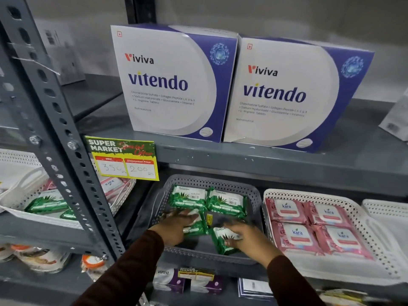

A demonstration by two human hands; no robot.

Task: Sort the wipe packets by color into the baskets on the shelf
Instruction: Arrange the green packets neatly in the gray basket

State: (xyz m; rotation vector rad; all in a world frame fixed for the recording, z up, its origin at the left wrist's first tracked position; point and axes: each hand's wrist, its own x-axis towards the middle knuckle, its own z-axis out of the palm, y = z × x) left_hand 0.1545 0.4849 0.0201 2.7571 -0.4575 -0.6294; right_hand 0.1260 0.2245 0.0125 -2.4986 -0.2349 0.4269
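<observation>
Grey metal shelving holds our work: four pink packets [318, 226] already fill the white basket [375, 226], and two green packets [207, 198] lie tidy at the back of the grey basket [254, 195]. Our left hand [176, 227] rests flat, fingers spread, on a third green packet [196, 226], while our right hand [245, 237] closes around a fourth [220, 238]. A mixed basket [15, 208] to the left, it seems, awaits sorting.

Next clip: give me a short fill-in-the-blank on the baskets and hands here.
1. The grey basket holds only ____ packets.
2. The white basket to its right holds ____ pink packets.
3. The right hand grips a ____ packet.
4. Two big boxes stand on the shelf ____ the baskets.

Missing: green; four; green; above
</observation>
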